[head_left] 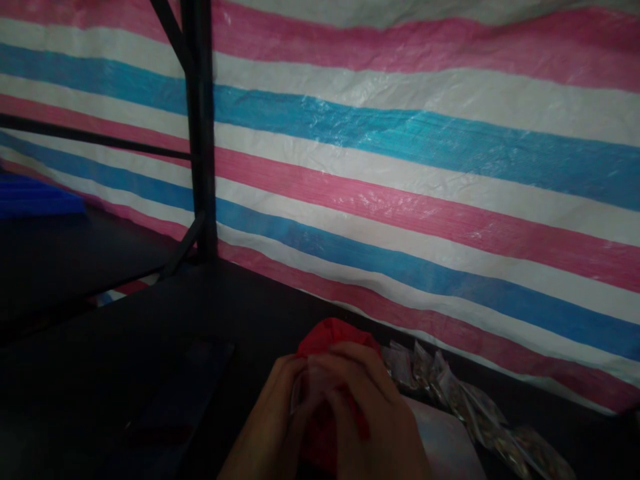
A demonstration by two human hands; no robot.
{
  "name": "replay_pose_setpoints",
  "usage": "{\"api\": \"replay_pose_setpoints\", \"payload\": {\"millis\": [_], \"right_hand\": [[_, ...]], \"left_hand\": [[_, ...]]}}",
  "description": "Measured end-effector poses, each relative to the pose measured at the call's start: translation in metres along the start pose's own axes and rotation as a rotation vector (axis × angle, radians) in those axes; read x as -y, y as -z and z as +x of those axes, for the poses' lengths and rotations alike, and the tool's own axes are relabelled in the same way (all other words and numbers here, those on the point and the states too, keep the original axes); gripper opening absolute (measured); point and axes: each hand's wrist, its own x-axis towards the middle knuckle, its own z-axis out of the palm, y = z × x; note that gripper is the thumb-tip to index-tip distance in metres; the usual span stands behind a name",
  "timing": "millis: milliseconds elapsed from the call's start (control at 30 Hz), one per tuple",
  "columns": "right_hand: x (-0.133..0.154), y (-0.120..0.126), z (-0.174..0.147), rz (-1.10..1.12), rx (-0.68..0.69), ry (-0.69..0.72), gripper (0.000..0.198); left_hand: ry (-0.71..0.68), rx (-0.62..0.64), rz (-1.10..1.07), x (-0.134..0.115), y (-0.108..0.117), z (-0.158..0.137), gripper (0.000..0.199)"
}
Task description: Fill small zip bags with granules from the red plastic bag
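A soft red thing (pixel 333 330), like a fabric pouch or bunched cloth, lies at the bottom middle of the view. My left hand (pixel 273 413) is curled against its left side. On the other side, my right hand (pixel 377 413) reaches over it with bent fingers pressed to it. The fingertips of both hands meet near the middle, smeared by motion. Something pale and see-through, perhaps a small plastic bag, shows faintly between them. The lower part of the red thing is dim and partly covered by the fingers.
Several small clear zip bags (pixel 453 390) with small contents lie in a row to the right. Beside my right hand is a whitish flat item (pixel 440 440). A dark flat object (pixel 185 400) rests on the black surface (pixel 250 300). A black metal post (pixel 200 133) stands before striped sheeting (pixel 400 187).
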Motion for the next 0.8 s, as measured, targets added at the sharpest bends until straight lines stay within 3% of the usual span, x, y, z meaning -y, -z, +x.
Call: {"api": "replay_pose_setpoints", "payload": {"millis": [100, 233, 367, 633, 800], "right_hand": [[-0.006, 0.014, 0.000, -0.015, -0.125, -0.096, 0.042], [-0.013, 0.023, -0.004, -0.021, 0.043, -0.272, 0.043], [-0.019, 0.008, -0.008, -0.053, 0.184, -0.359, 0.050], [-0.010, -0.019, -0.005, 0.074, 0.133, -0.448, 0.045], [-0.009, -0.017, -0.007, 0.048, 0.217, -0.466, 0.048]], "left_hand": [[0.053, 0.080, -0.017, 0.006, 0.004, -0.001, 0.025], [0.128, 0.039, 0.001, 0.006, 0.001, -0.001, 0.033], [0.205, -0.034, 0.028, -0.005, -0.004, 0.000, 0.026], [0.322, -0.086, -0.112, -0.026, -0.011, 0.001, 0.023], [0.369, -0.117, -0.122, -0.031, -0.004, 0.003, 0.027]]}}
